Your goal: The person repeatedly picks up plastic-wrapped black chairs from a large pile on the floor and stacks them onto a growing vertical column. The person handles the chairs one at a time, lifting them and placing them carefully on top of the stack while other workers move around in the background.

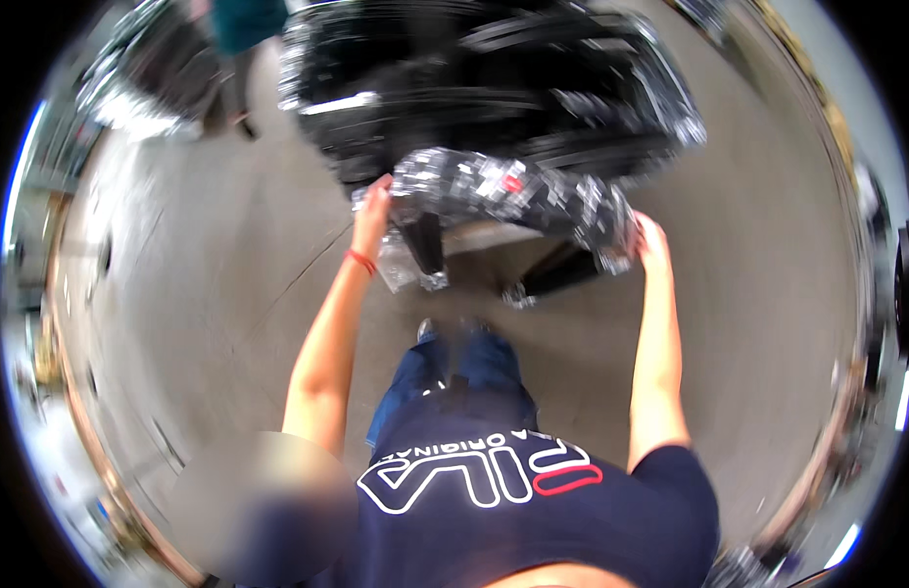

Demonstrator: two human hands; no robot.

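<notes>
A long black bundle in shiny clear plastic wrap [494, 191], with a small red mark on it, spans the gap between my two hands. My left hand [375, 201] grips its left end, thumb side up. At the right end my right hand [651, 240] holds it, fingers partly hidden behind the wrap. Two dark leg-like pieces [424, 245] stick out below the bundle toward me; whether they are joined to it I cannot tell. Just beyond lies a big pile of black, plastic-wrapped pieces [425, 108], smeared by motion.
Another plastic-wrapped load [156, 73] stands at the far left, with a person in a dark green garment [247, 24] beside it. Grey concrete floor [768, 294] surrounds me. Shelves and goods line the rim on both sides. A blurred round patch covers the lower left.
</notes>
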